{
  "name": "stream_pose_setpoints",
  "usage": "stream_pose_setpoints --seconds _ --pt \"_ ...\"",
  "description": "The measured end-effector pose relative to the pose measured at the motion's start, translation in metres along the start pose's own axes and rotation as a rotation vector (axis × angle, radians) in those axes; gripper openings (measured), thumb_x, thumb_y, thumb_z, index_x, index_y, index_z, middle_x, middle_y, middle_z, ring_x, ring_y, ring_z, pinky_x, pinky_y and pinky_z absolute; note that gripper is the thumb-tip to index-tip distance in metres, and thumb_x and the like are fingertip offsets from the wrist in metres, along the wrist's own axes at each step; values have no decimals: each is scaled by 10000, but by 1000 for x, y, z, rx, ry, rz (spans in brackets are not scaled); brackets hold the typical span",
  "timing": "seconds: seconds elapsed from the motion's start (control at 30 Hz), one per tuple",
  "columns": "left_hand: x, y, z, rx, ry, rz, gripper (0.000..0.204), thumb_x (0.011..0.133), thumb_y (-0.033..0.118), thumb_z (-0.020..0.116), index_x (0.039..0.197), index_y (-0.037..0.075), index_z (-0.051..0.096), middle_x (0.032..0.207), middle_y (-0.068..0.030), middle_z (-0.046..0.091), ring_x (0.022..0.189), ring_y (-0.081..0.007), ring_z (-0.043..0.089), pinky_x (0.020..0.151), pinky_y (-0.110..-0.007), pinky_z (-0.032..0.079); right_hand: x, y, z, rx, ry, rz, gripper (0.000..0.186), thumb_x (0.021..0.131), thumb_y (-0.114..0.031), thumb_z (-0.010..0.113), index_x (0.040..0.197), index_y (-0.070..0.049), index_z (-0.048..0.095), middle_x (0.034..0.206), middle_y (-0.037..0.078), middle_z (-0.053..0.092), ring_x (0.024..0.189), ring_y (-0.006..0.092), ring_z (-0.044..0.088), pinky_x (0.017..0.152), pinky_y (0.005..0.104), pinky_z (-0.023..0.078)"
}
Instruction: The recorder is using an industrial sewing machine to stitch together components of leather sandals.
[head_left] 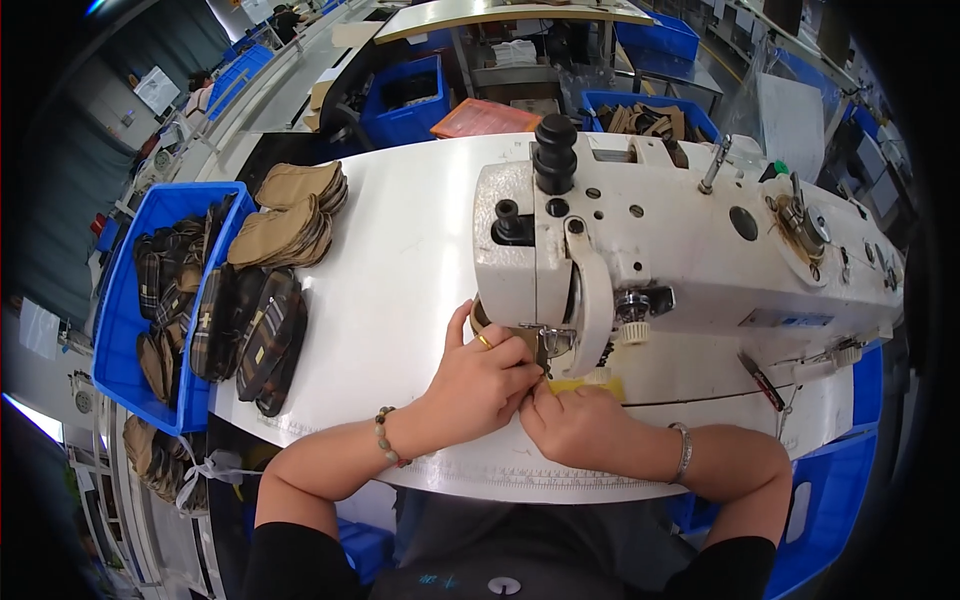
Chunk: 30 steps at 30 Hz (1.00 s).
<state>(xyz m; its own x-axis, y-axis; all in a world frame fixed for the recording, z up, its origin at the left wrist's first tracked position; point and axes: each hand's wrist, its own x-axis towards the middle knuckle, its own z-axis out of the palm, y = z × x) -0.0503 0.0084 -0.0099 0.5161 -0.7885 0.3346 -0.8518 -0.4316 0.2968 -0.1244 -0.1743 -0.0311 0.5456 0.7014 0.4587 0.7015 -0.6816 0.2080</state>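
At the needle end of a white sewing machine (530,240), my two hands meet with their fingertips close together. My left hand (482,382), a ring on one finger, is closed on a small brown fabric piece (480,316), mostly hidden behind the fingers and under the machine head. My right hand (585,425) is closed in a pinch beside it, just in front of the presser foot. What lies between its fingertips is hidden. A yellow patch (600,386) shows on the machine bed just beyond my right hand.
Stacked tan fabric pieces (290,215) and dark plaid pouches (268,345) lie at the table's left. Beside them stands a blue bin (112,345) of similar pouches. Small red-and-black snips (762,382) rest at the right. Behind the machine, another blue bin (600,98) holds brown pieces.
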Motion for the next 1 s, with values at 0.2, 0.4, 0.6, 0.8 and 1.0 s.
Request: stream_pose_setpoints --seconds 0.2,0.4,0.6,0.8,1.0 --pt "9 -12 2 -29 26 -8 97 757 144 729 852 157 743 912 42 637 981 -189 606 1086 -609 213 3 7 1 13 -21 52 235 712 -134 619 898 1 666 936 204 707 567 137 620 414 265 464" --pt "20 -16 -26 -157 -110 -8 216 768 139 730 976 83 734 959 -30 676 972 -230 620 1036 -470 392 2 9 1 0 -40 72 233 711 -134 615 893 1 668 964 227 707 556 138 624 379 290 459" --pt "16 -24 -29 -158 -79 113 250 771 84 704 1020 63 720 991 -45 674 1007 -236 618 1013 -446 423 3 13 0 0 -34 46 142 763 -126 597 800 -1 655 952 272 693 505 151 641 394 282 473" --pt "5 -27 -12 -117 -109 53 273 781 104 669 1051 119 708 1043 -17 648 1044 -213 600 1043 -451 393 5 6 1 47 9 146 145 758 -129 602 842 -13 625 958 213 692 456 141 595 382 272 454" --pt "3 -29 -12 -4 -81 150 259 804 125 647 1057 143 698 1064 -13 627 1019 -219 595 1044 -461 381 3 3 3 113 -59 196 166 774 -124 610 892 -10 634 924 138 689 485 135 602 376 274 453"
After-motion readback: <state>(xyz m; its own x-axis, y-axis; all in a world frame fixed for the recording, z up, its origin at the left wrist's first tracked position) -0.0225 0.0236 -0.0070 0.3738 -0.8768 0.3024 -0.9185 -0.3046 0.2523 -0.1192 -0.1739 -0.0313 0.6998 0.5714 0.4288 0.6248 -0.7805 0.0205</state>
